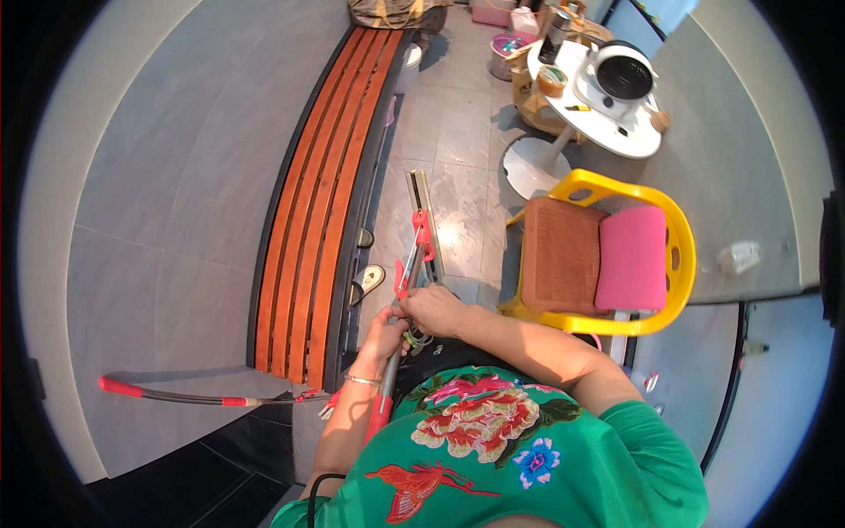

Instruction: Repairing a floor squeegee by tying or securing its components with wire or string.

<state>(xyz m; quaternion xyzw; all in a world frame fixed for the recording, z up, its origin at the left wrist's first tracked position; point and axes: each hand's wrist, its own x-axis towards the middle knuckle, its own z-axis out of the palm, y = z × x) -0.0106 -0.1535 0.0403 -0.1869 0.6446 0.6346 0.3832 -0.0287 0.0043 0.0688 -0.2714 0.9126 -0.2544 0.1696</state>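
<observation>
A squeegee-type mop with a grey pole (390, 375) and red plastic fittings leans against my body. Its long metal head (422, 198) points away from me over the floor tiles. My left hand (383, 336) has its fingers around the pole below the red lever (399, 277). My right hand (432, 309) is bent over the same pole, just above and touching near the left fingers. A greenish-yellow cord or wire (414, 339) hangs in a loop under my hands. The fingertips partly hide each other, so what they pinch is unclear.
A bench with orange wooden slats (330, 198) runs along the left, slippers (367, 284) at its edge. On the right stand a yellow chair (680, 251) with cushions and a round white table (634, 142) bearing a fan (620, 76). Another red-ended pole (178, 396) lies lower left.
</observation>
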